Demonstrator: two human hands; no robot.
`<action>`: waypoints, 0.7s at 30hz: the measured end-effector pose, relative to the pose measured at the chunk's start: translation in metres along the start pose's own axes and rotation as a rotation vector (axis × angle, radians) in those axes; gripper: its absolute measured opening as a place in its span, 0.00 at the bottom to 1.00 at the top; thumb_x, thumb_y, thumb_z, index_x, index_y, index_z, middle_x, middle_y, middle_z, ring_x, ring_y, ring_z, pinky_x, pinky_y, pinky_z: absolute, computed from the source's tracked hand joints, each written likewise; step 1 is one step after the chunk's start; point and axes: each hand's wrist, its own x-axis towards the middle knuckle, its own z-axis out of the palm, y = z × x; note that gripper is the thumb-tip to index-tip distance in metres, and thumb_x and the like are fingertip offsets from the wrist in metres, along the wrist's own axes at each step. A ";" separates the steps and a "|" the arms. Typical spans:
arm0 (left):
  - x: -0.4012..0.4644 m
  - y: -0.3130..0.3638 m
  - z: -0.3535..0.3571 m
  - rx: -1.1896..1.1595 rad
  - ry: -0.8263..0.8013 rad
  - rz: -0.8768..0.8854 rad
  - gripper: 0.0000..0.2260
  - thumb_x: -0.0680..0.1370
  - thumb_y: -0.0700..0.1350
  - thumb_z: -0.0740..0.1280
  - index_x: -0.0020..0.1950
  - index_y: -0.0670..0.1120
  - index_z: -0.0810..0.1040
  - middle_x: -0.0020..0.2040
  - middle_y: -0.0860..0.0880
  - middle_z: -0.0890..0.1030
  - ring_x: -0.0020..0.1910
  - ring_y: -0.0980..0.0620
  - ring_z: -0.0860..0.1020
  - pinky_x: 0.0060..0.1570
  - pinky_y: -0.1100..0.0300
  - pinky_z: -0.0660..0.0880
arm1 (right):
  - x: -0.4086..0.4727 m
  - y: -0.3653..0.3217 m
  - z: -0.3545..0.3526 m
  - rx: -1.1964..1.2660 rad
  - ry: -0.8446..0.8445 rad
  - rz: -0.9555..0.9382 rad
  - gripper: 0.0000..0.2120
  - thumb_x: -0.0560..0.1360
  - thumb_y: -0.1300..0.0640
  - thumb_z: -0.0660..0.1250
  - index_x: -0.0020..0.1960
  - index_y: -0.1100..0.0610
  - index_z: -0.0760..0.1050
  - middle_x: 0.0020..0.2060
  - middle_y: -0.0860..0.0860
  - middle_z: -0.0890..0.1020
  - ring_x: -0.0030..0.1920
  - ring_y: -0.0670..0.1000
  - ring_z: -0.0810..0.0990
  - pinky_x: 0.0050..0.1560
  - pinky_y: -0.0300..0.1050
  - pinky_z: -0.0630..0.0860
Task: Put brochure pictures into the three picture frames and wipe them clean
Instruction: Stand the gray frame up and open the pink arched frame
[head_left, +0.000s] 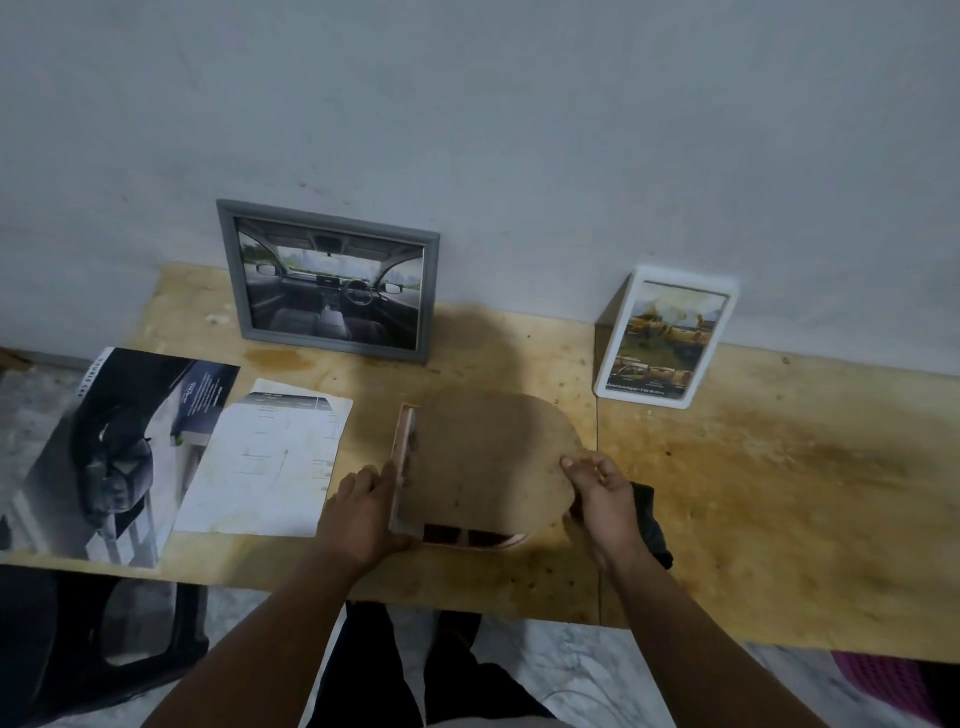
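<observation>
A third picture frame (410, 457) lies face down on the plywood table (753, 493), its brown backing board (488, 457) on top. My left hand (363, 512) holds the frame's left edge. My right hand (597, 486) pinches the backing board's right edge. A grey frame (330, 283) with a car-interior picture leans on the wall at the back. A white frame (667, 338) with a yellow-truck picture stands at the back right. A dark cloth (652, 525) lies under my right hand.
An open car brochure (104, 457) lies at the table's left end, with a cut white page (265, 462) beside it. A dark plastic chair (104, 639) stands below left. A pink basket (883, 686) shows at the bottom right.
</observation>
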 end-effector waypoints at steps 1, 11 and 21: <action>0.000 -0.001 0.000 -0.007 0.002 0.003 0.53 0.66 0.69 0.76 0.82 0.51 0.55 0.69 0.46 0.71 0.67 0.44 0.70 0.58 0.51 0.77 | 0.003 -0.008 -0.001 0.016 0.032 -0.021 0.09 0.78 0.55 0.72 0.55 0.59 0.79 0.53 0.59 0.85 0.51 0.58 0.84 0.52 0.58 0.81; 0.003 -0.008 0.003 -0.248 0.014 -0.028 0.49 0.67 0.66 0.78 0.81 0.56 0.57 0.66 0.49 0.73 0.67 0.46 0.72 0.61 0.49 0.78 | 0.104 -0.084 0.037 -0.070 0.248 -0.119 0.11 0.79 0.56 0.71 0.59 0.59 0.80 0.55 0.53 0.83 0.58 0.56 0.81 0.64 0.55 0.78; 0.001 -0.005 0.002 -0.295 -0.022 -0.021 0.48 0.71 0.57 0.79 0.83 0.56 0.53 0.69 0.48 0.69 0.68 0.45 0.74 0.60 0.49 0.80 | 0.072 -0.043 0.040 -0.663 0.203 -0.392 0.22 0.81 0.44 0.62 0.72 0.49 0.72 0.66 0.53 0.77 0.65 0.56 0.77 0.66 0.57 0.77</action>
